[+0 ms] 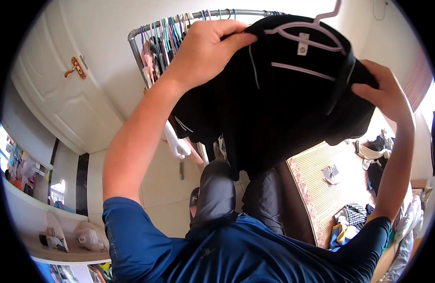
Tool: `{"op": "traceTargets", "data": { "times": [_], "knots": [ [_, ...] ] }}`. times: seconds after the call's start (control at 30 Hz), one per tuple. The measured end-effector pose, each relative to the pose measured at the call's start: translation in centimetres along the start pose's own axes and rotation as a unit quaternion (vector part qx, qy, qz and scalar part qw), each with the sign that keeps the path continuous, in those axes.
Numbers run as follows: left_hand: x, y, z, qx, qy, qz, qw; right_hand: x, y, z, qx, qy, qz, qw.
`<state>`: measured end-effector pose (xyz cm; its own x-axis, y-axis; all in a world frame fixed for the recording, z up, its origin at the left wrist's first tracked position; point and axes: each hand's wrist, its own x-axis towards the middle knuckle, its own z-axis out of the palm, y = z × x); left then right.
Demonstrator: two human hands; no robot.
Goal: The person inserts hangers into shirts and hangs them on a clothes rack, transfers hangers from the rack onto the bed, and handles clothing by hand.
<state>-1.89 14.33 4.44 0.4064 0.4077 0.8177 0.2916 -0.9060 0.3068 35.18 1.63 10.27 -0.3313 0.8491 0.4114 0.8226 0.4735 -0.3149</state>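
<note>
One black garment (274,118) fills the middle of my head feed, held up in the air in front of the wearer's legs, collar uppermost, its body hanging down, with thin white piping on the front and near a sleeve edge. Inside it sits a lilac hanger (327,16), its hook rising past the collar and its lower bar crossing the inside back beneath a white label (303,45). I have the left hand (203,52) pinching the cloth between thumb and fingers, just beside the collar. On the opposite shoulder I see the right hand (387,92) gripping the fabric, thumb on the near side; I cannot make out all its fingertips.

Behind the garment I get a grey pipe rack (132,35), with clothes on hangers crowded toward the left end of its rail. To the right, a ribbed mat (316,174) has a patterned band along its left edge. Near its middle lies a small sheet or packet (331,174), I cannot tell which; a checked cloth (356,214) lies among clothes toward its near right corner. Far left stands a white door (80,108) with a metal handle (76,68). Below, a clear container (89,239) rests near the front edge of a shelf (80,261).
</note>
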Motion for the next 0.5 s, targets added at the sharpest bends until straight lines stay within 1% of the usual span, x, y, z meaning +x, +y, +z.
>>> {"op": "traceTargets", "data": {
  "times": [0.03,0.07,0.13,0.17,0.2,0.23,0.27,0.3,0.33,0.37,0.4,0.43,0.47,0.5],
  "knots": [
    [0.6,0.6,0.0,0.017,-0.004,-0.007,1.0,-0.7,0.1,-1.1,0.032,-0.024,0.105,0.994],
    [1.3,0.5,0.3,0.017,-0.005,-0.007,1.0,-1.4,0.8,-2.5,0.032,-0.024,0.105,0.994],
    [3.0,0.3,1.2,-0.006,0.013,0.052,0.999,-2.9,3.1,-4.9,-0.041,-0.003,0.129,0.991],
    [4.0,2.5,0.5,-0.134,-0.069,-0.01,0.989,-3.8,4.3,-5.5,-0.071,0.093,0.141,0.983],
    [4.9,3.0,0.8,-0.134,-0.071,-0.009,0.988,-4.8,5.1,-5.8,-0.101,0.189,0.152,0.965],
    [5.8,3.3,1.3,-0.122,-0.057,0.028,0.99,-5.2,5.1,-6.4,-0.182,0.251,0.168,0.936],
    [6.9,3.5,2.0,-0.11,-0.043,0.066,0.991,-6.9,8.6,-9.7,-0.281,0.195,0.069,0.937],
    [8.0,3.0,3.4,-0.119,0.004,0.089,0.989,-7.8,9.3,-11.3,-0.48,0.222,-0.066,0.846],
    [8.8,2.2,4.6,-0.119,0.005,0.092,0.989,-8.3,9.3,-12.3,-0.648,0.233,-0.196,0.698],
    [9.5,1.5,5.6,-0.107,0.078,0.142,0.981,-9.0,9.2,-13.0,-0.635,0.224,-0.177,0.718],
    [10.0,1.1,5.9,-0.093,0.151,0.191,0.965,-9.5,8.4,-13.1,-0.544,0.228,-0.095,0.802],
    [8.8,2.1,5.5,-0.118,0.106,0.072,0.985,-9.7,6.8,-12.5,-0.397,0.261,0.032,0.879],
    [8.9,0.7,7.0,-0.07,0.214,0.161,0.961,-9.6,5.1,-11.7,-0.302,0.277,0.108,0.906],
    [8.0,-0.1,7.5,-0.05,0.183,0.123,0.974,-9.2,3.5,-10.8,-0.242,0.283,0.153,0.916]
  ]
}}
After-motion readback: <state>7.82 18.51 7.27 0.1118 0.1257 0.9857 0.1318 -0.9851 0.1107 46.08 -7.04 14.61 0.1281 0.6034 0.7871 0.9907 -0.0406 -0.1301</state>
